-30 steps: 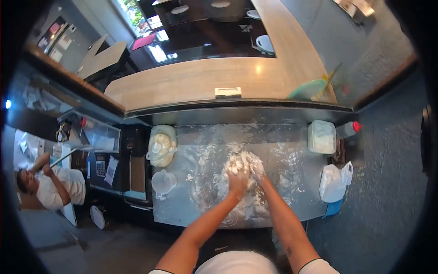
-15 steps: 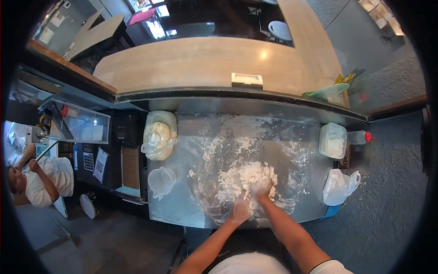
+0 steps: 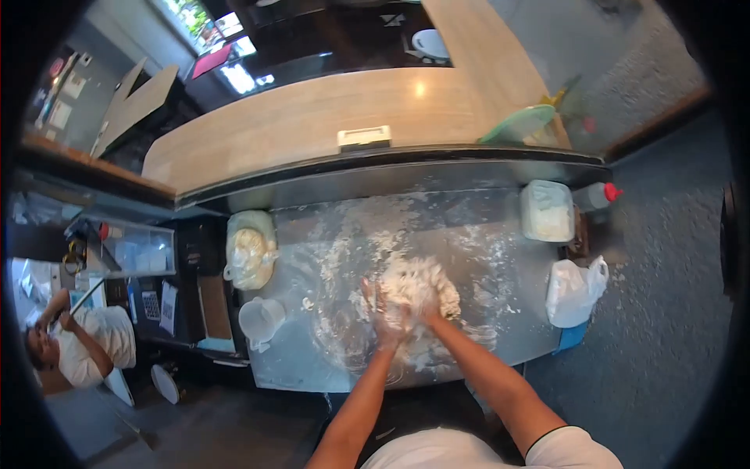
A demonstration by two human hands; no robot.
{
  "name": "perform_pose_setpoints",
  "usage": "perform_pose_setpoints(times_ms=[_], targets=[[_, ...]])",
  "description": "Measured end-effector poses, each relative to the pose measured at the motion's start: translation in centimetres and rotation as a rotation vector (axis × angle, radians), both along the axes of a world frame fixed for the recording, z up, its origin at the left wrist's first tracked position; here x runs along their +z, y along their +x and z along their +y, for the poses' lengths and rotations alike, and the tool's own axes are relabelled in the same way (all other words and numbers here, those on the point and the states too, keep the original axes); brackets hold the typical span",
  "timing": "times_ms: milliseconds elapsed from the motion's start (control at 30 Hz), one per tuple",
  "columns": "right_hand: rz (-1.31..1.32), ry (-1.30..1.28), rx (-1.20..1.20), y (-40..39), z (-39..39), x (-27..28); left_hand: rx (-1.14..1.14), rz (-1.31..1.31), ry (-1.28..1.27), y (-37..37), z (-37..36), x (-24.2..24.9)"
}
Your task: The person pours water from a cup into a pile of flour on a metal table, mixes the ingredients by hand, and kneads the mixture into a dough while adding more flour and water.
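A loose, crumbly mass of floury dough [image 3: 418, 280] lies on the metal worktop [image 3: 305, 367]. My left hand [image 3: 386, 316] rests against its left side, with floury fingers stretched forward and apart. On the near right side, my right hand [image 3: 430, 307] presses into the same dough. Its fingers are partly buried and blurred, so their grip cannot be made out. Loose flour and small crumbs are scattered around both hands.
Left on the worktop are a plastic bag of pale contents [image 3: 251, 254] and a clear jug [image 3: 262, 320]. To the right stand a flour tub [image 3: 547, 213], a red-capped bottle [image 3: 598, 195] and a white plastic bag [image 3: 573, 295]. A person [image 3: 90, 344] is at far left.
My left hand has moved forward and up along the dough's left side, its fingers now spread. My right hand stays at the dough. The whole view has shifted and tilted slightly.
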State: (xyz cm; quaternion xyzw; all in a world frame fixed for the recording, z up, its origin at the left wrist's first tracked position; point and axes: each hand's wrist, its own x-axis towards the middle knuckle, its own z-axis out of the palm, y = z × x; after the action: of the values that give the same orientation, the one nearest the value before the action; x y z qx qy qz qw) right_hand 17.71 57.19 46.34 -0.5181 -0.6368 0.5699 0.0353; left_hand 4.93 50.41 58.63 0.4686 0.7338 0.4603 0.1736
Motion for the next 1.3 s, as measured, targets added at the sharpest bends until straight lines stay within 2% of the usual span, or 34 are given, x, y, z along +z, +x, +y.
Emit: perform_pose_setpoints(times_ms=[33, 100, 133, 167, 200, 233, 267, 300, 333, 367, 400, 467, 533, 567, 600, 633, 667, 733, 800, 867, 933, 1000, 1033, 1067, 1133, 1167, 1233, 1267, 1300], targets=[[-0.531, 0.230, 0.590, 0.7, -0.9, 2.7, -0.028, -0.069, -0.068, -0.2, 0.5, -1.1], [-0.256, 0.120, 0.051, 1.3, -2.4, 15.1, -0.090, -0.140, -0.139, -0.3, 1.7, -0.6], [-0.264, 0.121, 0.029, 2.9, -4.0, 13.2, -0.118, 0.003, -0.295, -0.2, 2.9, 0.9], [-0.151, 0.240, 0.069, 5.0, -7.2, 9.1, -0.138, 0.150, -0.454, -0.1, 4.1, 1.7], [-0.036, 0.346, 0.110, 6.7, -9.6, 6.8, -0.152, 0.149, -0.468, -0.1, 4.8, 1.2], [-0.036, 0.326, 0.097, 7.8, -9.9, 9.3, -0.173, 0.253, -0.628, -0.3, 5.8, 0.1], [-0.069, 0.513, 0.021, 8.7, -9.1, 14.7, -0.187, 0.359, -0.783, -0.6, 7.1, -0.7], [-0.100, 0.705, -0.051, 9.7, -8.0, 18.7, -0.194, 0.274, -0.856, -0.8, 8.9, 1.3], [-0.183, 0.744, -0.098, 11.3, -8.5, 19.3, -0.194, 0.280, -0.856, -1.0, 9.5, 0.2], [-0.200, 0.762, -0.194, 13.3, -9.1, 17.9, -0.187, 0.350, -0.735, -1.2, 9.6, -1.8], [-0.464, 0.773, -0.176, 14.6, -9.6, 17.0, -0.184, 0.416, -0.612, -1.5, 9.6, -3.1], [-0.008, 0.317, -0.874, 14.1, -9.7, 12.8, -0.209, 0.455, -0.514, -2.1, 10.4, -3.8], [-0.775, 0.668, -0.519, 10.3, -7.3, 7.4, -0.244, 0.502, -0.409, -3.8, 11.9, -5.5], [-0.784, 0.662, -0.530, 8.7, -5.8, 7.4, -0.245, 0.578, -0.265, -4.4, 12.3, -7.0], [-0.669, 0.438, -0.374, 7.0, -4.0, 8.8, -0.248, 0.647, -0.125, -4.4, 12.0, -7.8], [-0.537, 0.231, -0.224, 5.4, -1.6, 10.3, -0.347, 0.458, -0.370, -4.0, 13.5, -4.0], [-0.388, 0.046, -0.072, 4.4, 0.3, 11.1, -0.345, 0.474, -0.350, -4.3, 14.0, -4.8], [0.572, 0.276, -0.864, 5.0, 0.9, 9.1, -0.344, 0.651, -0.230, -5.5, 12.7, -7.5], [-0.294, 0.769, -0.274, 11.8, 1.2, 15.4, -0.334, 0.645, -0.103, -5.3, 12.6, -5.5], [-0.406, 0.828, -0.299, 18.6, -0.8, 13.2, -0.514, 0.231, -0.516, -6.3, 12.0, -4.1], [-0.640, 0.747, -0.470, 22.1, -1.4, 10.0, -0.487, 0.155, -0.514, -7.7, 10.7, -2.3], [-0.635, 0.747, -0.461, 19.9, 1.9, 9.1, -0.538, 0.016, -0.691, -8.8, 10.8, 3.1], [-0.663, 0.735, -0.469, 18.4, 4.0, 8.9, -0.550, 0.145, -0.691, -9.6, 10.6, 4.9], [-0.607, 0.718, -0.457, 15.7, 6.9, 10.2, -0.522, 0.149, -0.699, -10.4, 10.7, 6.3], [-0.697, 0.740, -0.361, 11.2, 11.9, 9.7, -0.385, -0.155, -0.411, -12.6, 11.1, 8.4], [-0.678, 0.742, -0.349, 9.2, 12.6, 8.8, -0.288, 0.110, -0.365, -15.7, 10.5, 4.2], [-0.308, 0.417, -0.113, 6.3, 14.2, 7.5, -0.172, 0.100, -0.339, -18.5, 11.3, 3.8], [-0.310, 0.430, -0.107, 5.6, 14.0, 7.9, -0.077, 0.087, -0.311, -19.4, 12.1, 3.4], [-0.153, 0.585, 0.037, 5.2, 13.0, 8.4, -0.076, 0.082, -0.300, -20.4, 12.4, 1.4]])
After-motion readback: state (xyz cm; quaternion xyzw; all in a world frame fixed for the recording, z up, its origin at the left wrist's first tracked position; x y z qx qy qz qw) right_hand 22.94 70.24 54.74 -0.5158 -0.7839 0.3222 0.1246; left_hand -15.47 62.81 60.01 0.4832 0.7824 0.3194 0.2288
